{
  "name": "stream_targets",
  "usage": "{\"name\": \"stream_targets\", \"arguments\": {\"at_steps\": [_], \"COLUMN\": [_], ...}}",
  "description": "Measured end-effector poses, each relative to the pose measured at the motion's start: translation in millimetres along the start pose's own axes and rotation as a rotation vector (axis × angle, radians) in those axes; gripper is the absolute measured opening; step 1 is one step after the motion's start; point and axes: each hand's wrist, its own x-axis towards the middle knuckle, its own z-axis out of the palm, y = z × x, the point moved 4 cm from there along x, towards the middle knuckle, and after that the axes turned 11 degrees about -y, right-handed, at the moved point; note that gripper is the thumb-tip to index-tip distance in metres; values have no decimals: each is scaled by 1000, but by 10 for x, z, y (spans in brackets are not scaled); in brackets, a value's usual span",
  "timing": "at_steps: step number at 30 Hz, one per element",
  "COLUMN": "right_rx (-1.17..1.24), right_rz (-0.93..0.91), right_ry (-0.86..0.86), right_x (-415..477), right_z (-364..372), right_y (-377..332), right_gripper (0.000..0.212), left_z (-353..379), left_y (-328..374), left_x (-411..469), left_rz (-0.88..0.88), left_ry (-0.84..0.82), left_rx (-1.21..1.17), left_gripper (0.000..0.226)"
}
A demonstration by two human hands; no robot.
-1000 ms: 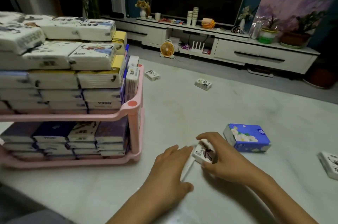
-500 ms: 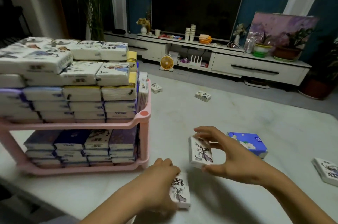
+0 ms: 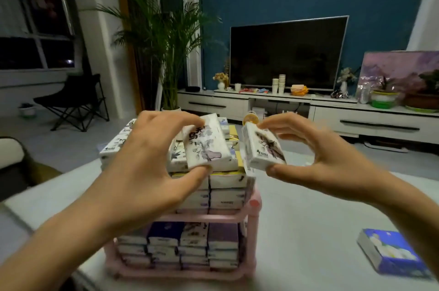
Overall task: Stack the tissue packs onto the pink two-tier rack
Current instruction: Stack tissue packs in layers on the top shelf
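L hand (image 3: 147, 172) is closest to me. Its thumb sits under the near end and its fingers over the far end of the L pack (image 3: 207, 145), white w/ an ink-flower print, so it's pinched firmly and tilted a bit. R hand (image 3: 332, 164) does the same w/ the R pack (image 3: 263, 150): thumb below, fingertips on top, clamped on it. The 2 packs are side by side w/ a narrow gap btwn them, both held at the top of the pile on the pink rack (image 3: 254, 205). L pack is over the pile's right half and R pack at its right edge. I can't tell if either touches the pile.

The rack stands on the pale table (image 3: 308, 219). The lower-tier packs (image 3: 190, 243) are rows of dark purple and white, several high. On the upper tier, white packs rise well above the rail, w/ a yellow pack (image 3: 234, 133) near the top right. A blue pack (image 3: 392, 252) lies flat on the table to the right, well apart from the rack.

Further back I see a white TV cabinet (image 3: 356, 114) w/ paper cups (image 3: 279, 82) on it. A dark TV (image 3: 287, 53) stands against the blue wall and a painting (image 3: 399, 69) leans at the right. At the left are a palm plant (image 3: 166, 36) and a black folding chair (image 3: 73, 98).
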Motion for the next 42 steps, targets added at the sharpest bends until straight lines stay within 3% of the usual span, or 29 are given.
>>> {"name": "stream_targets", "arguments": {"at_steps": [5, 10, 15, 19, 22, 27, 32, 37, 42], "right_rx": [-43, -80, -55, 37, 54, 40, 120, 311, 136], "right_rz": [20, 13, -39, -72, -103, -122, -102, 3, 112], "right_ry": [-49, -113, -125, -81, -40, 25, 41, 98, -50], "right_x": [303, 462, 560, 590, 612, 634, 641, 919, 1327], "right_z": [84, 173, 260, 344, 395, 422, 421, 332, 355], "right_y": [64, 132, 153, 179, 205, 208, 168, 232, 242], "right_gripper": [47, 43, 35, 37, 54, 43, 43, 42, 45], "left_z": [131, 232, 130, -126, -213, -19, -34, 67, 162], "left_y": [-269, -422, -555, -889, -1163, -1285, -1136, -654, -548], "left_x": [202, 203, 124, -11, -84, -146, -128, 8, 113], "left_rz": [-127, -147, -191, -328, -465, -588, -546, -329, -292], "left_ry": [-199, -311, -165, 94, 238, 141, 141, -140, -247], "left_rx": [-26, 101, 47, -108, -270, -576, -426, -39, 176], "left_gripper": [56, 51, 37, 53, 72, 67, 77, 75, 71]}}
